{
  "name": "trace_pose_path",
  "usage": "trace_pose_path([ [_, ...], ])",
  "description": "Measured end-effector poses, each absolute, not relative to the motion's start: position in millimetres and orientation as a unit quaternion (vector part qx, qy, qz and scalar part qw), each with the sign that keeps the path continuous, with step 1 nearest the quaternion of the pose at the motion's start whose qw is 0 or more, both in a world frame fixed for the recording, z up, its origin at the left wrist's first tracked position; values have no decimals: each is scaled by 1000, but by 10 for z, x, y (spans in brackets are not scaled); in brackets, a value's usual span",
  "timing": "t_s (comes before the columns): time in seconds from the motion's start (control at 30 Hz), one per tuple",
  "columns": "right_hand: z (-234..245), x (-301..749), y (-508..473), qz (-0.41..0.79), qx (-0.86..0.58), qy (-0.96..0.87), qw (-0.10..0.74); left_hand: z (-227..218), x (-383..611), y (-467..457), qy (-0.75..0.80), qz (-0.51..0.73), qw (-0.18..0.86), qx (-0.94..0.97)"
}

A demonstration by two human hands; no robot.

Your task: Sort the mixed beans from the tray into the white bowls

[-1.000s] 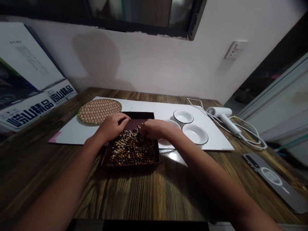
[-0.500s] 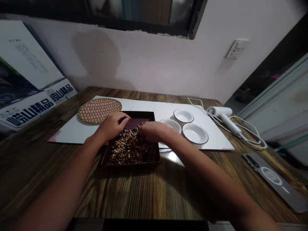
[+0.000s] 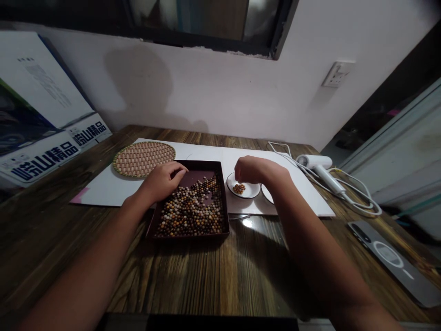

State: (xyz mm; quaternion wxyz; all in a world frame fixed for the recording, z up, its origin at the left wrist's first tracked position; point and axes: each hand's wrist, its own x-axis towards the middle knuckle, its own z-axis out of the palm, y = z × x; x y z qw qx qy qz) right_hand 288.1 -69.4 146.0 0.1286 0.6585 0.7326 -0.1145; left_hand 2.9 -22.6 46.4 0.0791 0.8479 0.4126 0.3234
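My right hand hangs just above a white rimmed dish, its fingers closed and pointing down. I cannot tell whether they pinch anything. A small heap of brown and amber beads lies in that dish. My left hand rests, fingers curled, on the upper left corner of a dark maroon tray. The tray is filled with many mixed round beads in brown, cream and amber. A second white dish shows only as a sliver beside my right forearm.
A woven round mat lies on a white board on the wooden table. To the right are a white hair dryer with its cord and a phone. Printed boxes lean at the left.
My right hand has lifted out of the tray and moved right over the dish, where a small heap of beads now shows. My left hand has barely moved.
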Motion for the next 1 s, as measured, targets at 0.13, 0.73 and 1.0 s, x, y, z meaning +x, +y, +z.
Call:
trace_pose_path([
  [0.13,1432,2860,-696,-124,661,730,122,463,29,-228,414,325,83,846],
  [0.73,698,1945,-753,-39,335,941,21,493,47,-241,413,315,78,851],
  [1.0,696,1973,-716,-52,310,949,30,484,39,-238,412,316,80,851],
])
